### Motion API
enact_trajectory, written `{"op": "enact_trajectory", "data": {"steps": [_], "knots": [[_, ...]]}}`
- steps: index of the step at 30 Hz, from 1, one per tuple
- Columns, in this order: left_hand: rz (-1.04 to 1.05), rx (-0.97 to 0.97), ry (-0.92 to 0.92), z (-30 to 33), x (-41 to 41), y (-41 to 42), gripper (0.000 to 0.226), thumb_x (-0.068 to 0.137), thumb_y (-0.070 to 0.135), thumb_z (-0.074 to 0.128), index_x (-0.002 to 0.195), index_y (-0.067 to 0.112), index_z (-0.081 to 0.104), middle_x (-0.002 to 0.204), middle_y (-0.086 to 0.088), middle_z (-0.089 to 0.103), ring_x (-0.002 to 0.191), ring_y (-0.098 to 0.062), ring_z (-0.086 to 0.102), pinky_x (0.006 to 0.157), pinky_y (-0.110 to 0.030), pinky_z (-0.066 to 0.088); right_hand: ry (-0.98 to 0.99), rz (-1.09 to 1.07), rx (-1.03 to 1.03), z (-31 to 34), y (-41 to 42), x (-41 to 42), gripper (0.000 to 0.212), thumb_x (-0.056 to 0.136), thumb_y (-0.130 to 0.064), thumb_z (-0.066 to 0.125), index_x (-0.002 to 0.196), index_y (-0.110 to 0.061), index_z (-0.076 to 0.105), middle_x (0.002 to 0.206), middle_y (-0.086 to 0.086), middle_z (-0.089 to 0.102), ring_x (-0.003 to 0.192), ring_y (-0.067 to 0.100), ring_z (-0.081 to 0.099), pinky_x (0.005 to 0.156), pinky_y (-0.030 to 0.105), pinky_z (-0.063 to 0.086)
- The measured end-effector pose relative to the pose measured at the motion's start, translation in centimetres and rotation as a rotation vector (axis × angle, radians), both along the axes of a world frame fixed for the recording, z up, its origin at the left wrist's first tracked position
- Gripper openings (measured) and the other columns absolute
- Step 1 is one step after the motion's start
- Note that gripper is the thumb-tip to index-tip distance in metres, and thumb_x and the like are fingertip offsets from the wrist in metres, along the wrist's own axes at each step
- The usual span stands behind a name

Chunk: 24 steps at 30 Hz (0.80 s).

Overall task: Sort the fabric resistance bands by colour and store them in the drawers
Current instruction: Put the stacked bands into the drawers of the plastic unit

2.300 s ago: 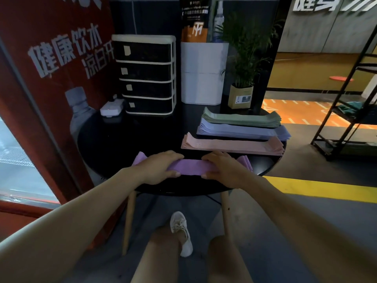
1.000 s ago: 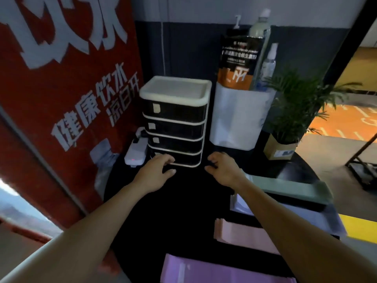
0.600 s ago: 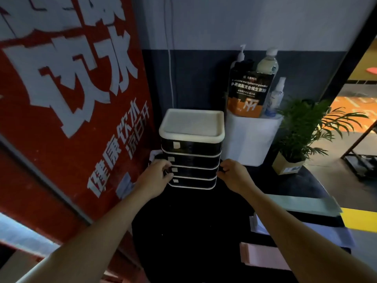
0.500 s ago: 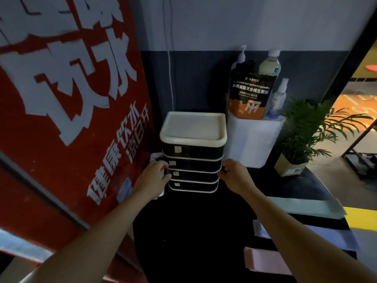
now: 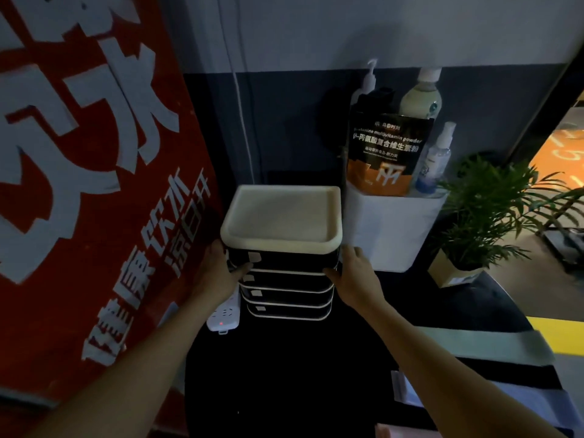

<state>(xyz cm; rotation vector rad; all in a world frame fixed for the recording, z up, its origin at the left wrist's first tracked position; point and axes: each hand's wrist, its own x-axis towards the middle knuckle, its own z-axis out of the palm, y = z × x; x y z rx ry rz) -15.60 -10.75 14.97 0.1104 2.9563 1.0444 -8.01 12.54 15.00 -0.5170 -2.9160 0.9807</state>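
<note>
- At the back of the dark counter, against the wall, stood the drawer unit, a stack of four black drawers under a pale lid.
- On its left side the left hand clasped the unit near the top drawer, thumb curled onto the front edge; that grip was closed on the unit itself.
- Opposite, the right hand clasped the right side at the same height, thumb on the front corner, so the unit was squeezed between both palms.
- Holding it from both sides probably served to steady the light stack or draw it nearer before any drawer was pulled.
- No drawer stood open, so storing had not begun.
- Well apart, at the counter's right edge, lay the sorted bands: the green band farthest back, the blue band nearer, and a corner of the pink band at the bottom edge.
- Just left of the unit lay a white power strip.
</note>
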Motion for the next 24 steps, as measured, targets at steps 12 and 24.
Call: {"op": "enact_trajectory", "data": {"steps": [12, 24], "knots": [[-0.069, 0.237, 0.005, -0.8, 2.5, -1.0, 0.07, 0.084, 0.021, 0.068, 0.142, 0.008, 0.03, 0.136, -0.005, 0.047, 0.121, -0.016, 0.048, 0.1, -0.031, 0.038, 0.005, -0.069, -0.049, 0.3, -2.7, 1.6, 0.045, 0.09, -0.022, 0.059, 0.125, -0.004, 0.039, 0.129, 0.014, 0.044, 0.117, 0.032, 0.047, 0.089, 0.039, 0.044], [-0.136, 0.308, 0.041, -0.9, 8.3, -4.4, 0.065, 0.085, 0.012, 0.066, 0.139, 0.006, 0.032, 0.134, -0.007, 0.047, 0.124, -0.02, 0.044, 0.096, -0.024, 0.034, 0.046, -0.189, -0.223, 0.1, -5.4, 7.8, 0.053, 0.084, -0.016, 0.064, 0.128, -0.005, 0.037, 0.125, 0.014, 0.041, 0.112, 0.033, 0.049, 0.086, 0.038, 0.042]]}}
